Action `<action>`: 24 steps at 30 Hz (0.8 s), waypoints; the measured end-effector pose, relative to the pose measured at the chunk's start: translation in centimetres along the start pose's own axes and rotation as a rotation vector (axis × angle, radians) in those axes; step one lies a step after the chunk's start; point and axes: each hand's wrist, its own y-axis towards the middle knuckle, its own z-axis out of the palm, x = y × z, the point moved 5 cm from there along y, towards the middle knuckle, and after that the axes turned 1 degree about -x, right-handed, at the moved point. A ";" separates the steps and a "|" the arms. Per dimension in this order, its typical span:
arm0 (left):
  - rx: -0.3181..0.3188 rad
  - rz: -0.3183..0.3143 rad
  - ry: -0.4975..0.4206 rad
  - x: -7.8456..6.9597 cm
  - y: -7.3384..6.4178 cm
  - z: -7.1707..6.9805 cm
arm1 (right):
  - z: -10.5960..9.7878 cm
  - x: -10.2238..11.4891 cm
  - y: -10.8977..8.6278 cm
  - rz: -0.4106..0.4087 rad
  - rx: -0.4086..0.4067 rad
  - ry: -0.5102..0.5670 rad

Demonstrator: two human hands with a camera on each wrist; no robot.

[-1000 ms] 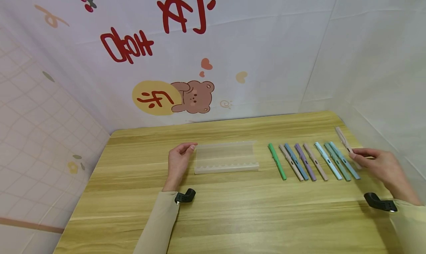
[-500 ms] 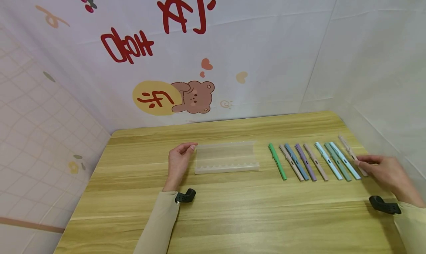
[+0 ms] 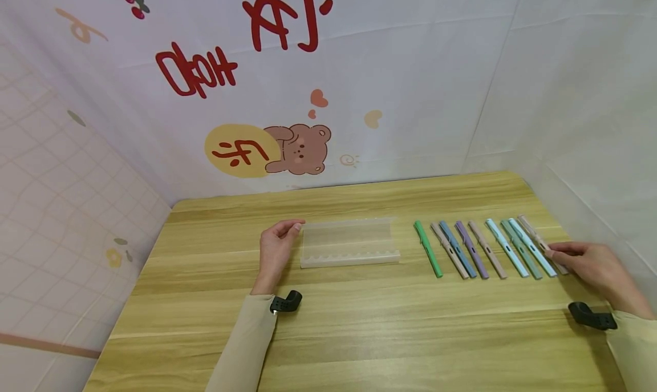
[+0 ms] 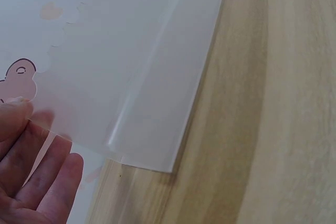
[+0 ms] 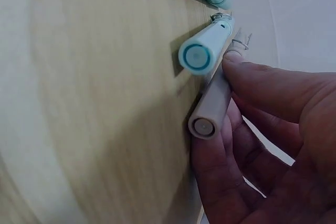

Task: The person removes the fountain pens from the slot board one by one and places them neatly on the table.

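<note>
In the head view my right hand (image 3: 590,263) is at the right end of a row of pens and pinches a pinkish-beige pen (image 3: 531,229) that lies slanted on the table. The right wrist view shows thumb and fingers on either side of this beige pen (image 5: 211,106), beside a pale blue pen (image 5: 199,56). My left hand (image 3: 277,248) pinches the upper left corner of a translucent plastic pen stand (image 3: 350,261) with a scalloped ridge. Close up, the left wrist view has thumb and fingers around the edge of that clear stand (image 4: 131,82).
Between stand and right hand lie a green pen (image 3: 428,249), a purple pen (image 3: 471,250), a light blue pen (image 3: 506,248) and several others, roughly parallel. The wooden table (image 3: 359,335) meets a white printed curtain (image 3: 421,84) at the back and right side.
The right hand has lowered the beige pen to the right end of the row and shifted its top leftward, nearer the pale blue pen. The left hand and the stand have stayed put.
</note>
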 end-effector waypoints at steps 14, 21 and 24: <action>0.005 0.001 0.012 -0.1 0.0 0.0 | 0.0 0.0 0.0 0.016 0.014 0.009; 0.013 0.016 0.024 -0.5 0.0 -0.1 | 0.1 0.2 -0.2 0.017 0.003 0.016; 0.022 0.016 0.011 -0.6 0.0 -0.1 | 0.0 0.5 -0.4 0.023 -0.023 0.002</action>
